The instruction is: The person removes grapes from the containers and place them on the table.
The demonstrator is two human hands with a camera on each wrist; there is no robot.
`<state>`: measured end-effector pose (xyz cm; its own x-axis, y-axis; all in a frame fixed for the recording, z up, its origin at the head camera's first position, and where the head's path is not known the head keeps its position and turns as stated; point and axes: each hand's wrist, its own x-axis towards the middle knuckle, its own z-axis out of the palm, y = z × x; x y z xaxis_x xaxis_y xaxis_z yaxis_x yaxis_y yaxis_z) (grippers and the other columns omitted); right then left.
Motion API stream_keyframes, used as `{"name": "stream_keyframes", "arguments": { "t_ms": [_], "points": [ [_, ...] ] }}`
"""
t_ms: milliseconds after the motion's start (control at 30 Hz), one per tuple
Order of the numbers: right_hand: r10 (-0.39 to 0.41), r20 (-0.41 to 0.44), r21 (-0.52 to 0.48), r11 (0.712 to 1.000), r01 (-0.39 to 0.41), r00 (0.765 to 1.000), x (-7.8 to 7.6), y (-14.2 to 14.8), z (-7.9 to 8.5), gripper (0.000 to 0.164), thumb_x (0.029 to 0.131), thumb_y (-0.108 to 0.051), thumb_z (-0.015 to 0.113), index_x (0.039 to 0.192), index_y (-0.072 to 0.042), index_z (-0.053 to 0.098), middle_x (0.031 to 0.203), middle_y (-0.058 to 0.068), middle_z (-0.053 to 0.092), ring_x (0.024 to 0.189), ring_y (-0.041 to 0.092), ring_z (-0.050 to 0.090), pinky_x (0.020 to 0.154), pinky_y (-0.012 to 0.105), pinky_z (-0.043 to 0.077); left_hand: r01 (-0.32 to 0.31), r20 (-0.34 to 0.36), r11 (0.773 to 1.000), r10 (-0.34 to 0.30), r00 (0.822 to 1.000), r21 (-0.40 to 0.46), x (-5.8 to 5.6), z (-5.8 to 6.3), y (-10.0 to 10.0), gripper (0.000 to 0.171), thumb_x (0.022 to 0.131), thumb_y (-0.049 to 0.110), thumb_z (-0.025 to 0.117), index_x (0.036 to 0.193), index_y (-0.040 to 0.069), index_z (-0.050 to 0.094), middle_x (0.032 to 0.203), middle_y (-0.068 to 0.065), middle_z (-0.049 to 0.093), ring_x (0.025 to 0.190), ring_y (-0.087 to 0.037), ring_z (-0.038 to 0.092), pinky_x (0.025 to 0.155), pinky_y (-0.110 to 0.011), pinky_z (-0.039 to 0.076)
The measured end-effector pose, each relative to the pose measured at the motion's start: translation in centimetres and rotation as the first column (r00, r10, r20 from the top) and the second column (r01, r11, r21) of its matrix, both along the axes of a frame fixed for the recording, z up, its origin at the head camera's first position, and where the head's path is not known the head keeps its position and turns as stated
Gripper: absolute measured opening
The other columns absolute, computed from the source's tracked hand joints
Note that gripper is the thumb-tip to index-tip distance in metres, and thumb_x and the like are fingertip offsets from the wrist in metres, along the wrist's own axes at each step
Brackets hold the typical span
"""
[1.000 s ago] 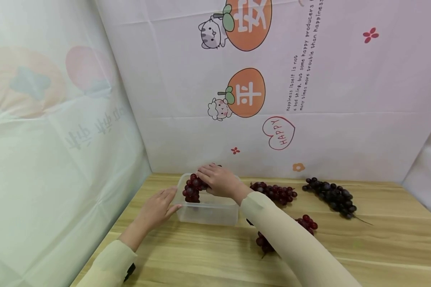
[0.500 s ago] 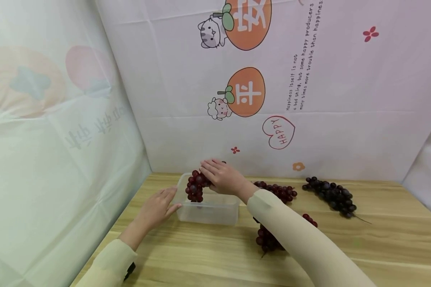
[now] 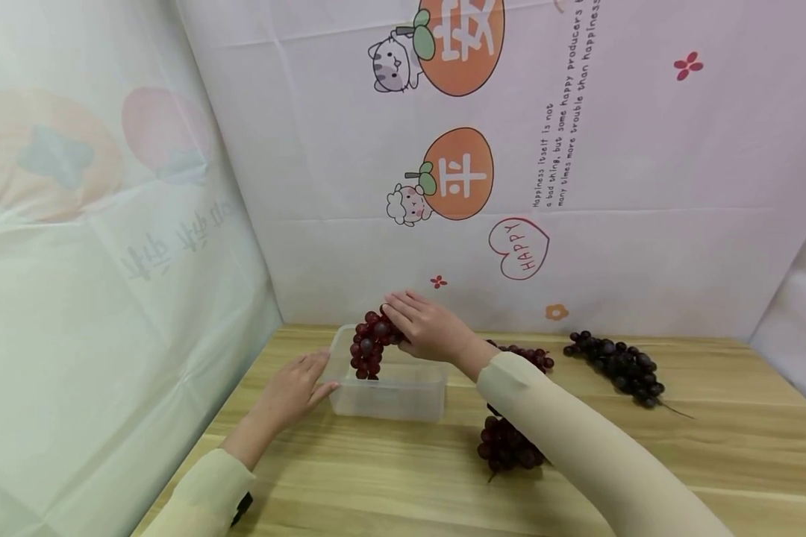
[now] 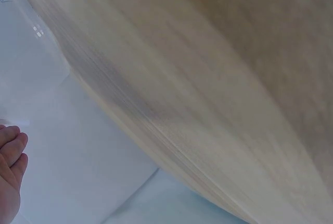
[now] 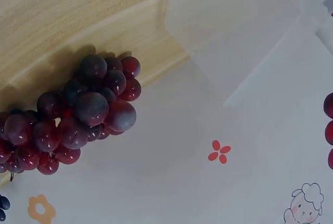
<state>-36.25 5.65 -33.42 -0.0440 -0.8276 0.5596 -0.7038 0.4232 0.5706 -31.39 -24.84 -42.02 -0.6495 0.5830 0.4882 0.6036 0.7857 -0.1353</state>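
Observation:
My right hand (image 3: 433,328) grips a bunch of red grapes (image 3: 369,347) by its upper end, over the clear plastic container (image 3: 389,403). The bunch hangs down at the container's left part, its lower end level with the front rim; whether it touches the bottom I cannot tell. At the container's left front corner, my left hand (image 3: 294,389) rests with straight fingers along the side and the thumb at the front wall. Fingers (image 4: 11,153) of that hand show at the left edge of the left wrist view. A few held grapes (image 5: 329,132) appear at the right wrist view's edge.
Behind my right wrist lies another red grape bunch (image 3: 536,359). A third red bunch (image 3: 507,446) sits nearer, partly under my right forearm. Black grapes (image 3: 618,367) lie farther right on the wooden table (image 3: 376,477). A printed white cloth (image 3: 645,224) closes off the back.
My right hand has risen a little and moved right, drawing the held grape bunch up and slightly right with it. The left hand and container have stayed in place.

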Motion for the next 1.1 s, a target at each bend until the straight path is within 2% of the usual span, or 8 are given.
{"name": "stream_keyframes", "arguments": {
  "t_ms": [167,367,667,1100],
  "points": [
    [0.039,0.007,-0.040,0.998,-0.039,0.999,0.3,0.6,0.5,0.058,0.077,-0.026,0.082,0.120,0.009,0.063,0.123,0.024,0.062,0.116,0.033,0.059,0.103,0.044,0.045,0.015,-0.023,1.000,-0.015,1.000,0.009,0.0,-0.1,0.0,0.063,0.096,0.037,0.061,0.134,-0.011,0.049,0.130,-0.026,0.056,0.116,-0.038,0.057,0.102,-0.049,0.044],
    [0.069,-0.002,-0.073,0.995,-0.069,0.998,0.5,1.6,0.9,0.060,0.073,-0.024,0.085,0.118,0.010,0.063,0.121,0.026,0.062,0.114,0.035,0.060,0.100,0.046,0.047,0.033,-0.066,0.999,-0.033,0.997,0.010,-0.1,-0.2,0.0,0.065,0.100,0.045,0.049,0.131,-0.012,0.051,0.127,-0.026,0.058,0.112,-0.038,0.059,0.100,-0.049,0.046],
    [0.095,-0.011,-0.116,0.989,-0.095,0.995,1.2,3.5,1.8,0.063,0.068,-0.022,0.087,0.117,0.011,0.063,0.120,0.027,0.062,0.111,0.037,0.062,0.096,0.046,0.050,0.056,-0.097,0.998,-0.054,0.994,0.016,-0.1,-0.3,0.0,0.068,0.102,0.049,0.040,0.129,-0.012,0.051,0.124,-0.026,0.060,0.107,-0.038,0.062,0.096,-0.050,0.048],
    [0.101,-0.033,-0.209,0.972,-0.106,0.994,1.4,6.6,3.0,0.063,0.065,-0.017,0.087,0.115,0.012,0.063,0.114,0.027,0.065,0.102,0.038,0.065,0.087,0.045,0.055,0.043,-0.067,0.999,-0.041,0.997,0.020,0.1,-0.2,0.1,0.069,0.102,0.050,0.039,0.130,-0.012,0.050,0.125,-0.026,0.058,0.110,-0.038,0.060,0.100,-0.049,0.046]
  ]
}}
